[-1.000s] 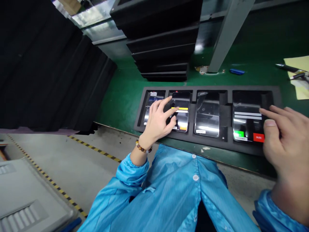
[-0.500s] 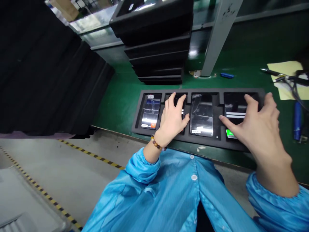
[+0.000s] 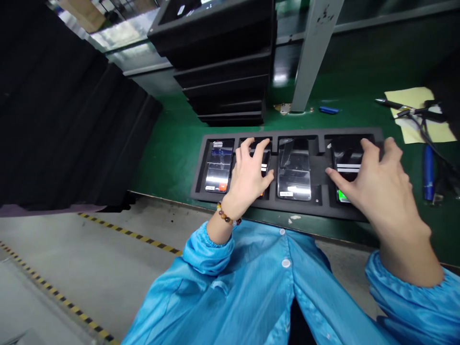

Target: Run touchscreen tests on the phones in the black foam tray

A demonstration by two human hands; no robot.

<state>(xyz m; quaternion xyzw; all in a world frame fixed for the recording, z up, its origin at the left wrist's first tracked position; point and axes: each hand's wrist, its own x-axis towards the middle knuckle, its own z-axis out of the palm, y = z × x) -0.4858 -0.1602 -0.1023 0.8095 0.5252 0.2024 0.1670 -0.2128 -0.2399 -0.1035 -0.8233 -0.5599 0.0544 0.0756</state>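
A black foam tray [image 3: 319,203] lies on the green bench and holds several phones side by side. My left hand [image 3: 247,179] rests with fingers spread over the second phone [image 3: 265,163], covering most of its screen. My right hand [image 3: 373,184] lies with fingers spread over the rightmost phone [image 3: 345,160], whose screen shows white bars and a green patch. The leftmost phone [image 3: 217,166] and the third phone [image 3: 293,167] lie uncovered in their slots. Both arms wear blue sleeves; a bead bracelet is on my left wrist.
A stack of black trays [image 3: 223,62] stands behind the tray. A grey post [image 3: 311,52] rises at the back. Yellow paper [image 3: 419,115] with pens, a blue tool [image 3: 427,172] and cables lie at the right. A black curtain [image 3: 64,110] hangs at left.
My right hand moved from beside the rightmost phone onto it, fingers spread. My left hand flattened over the second phone. The view shifted so the tray sits further left.
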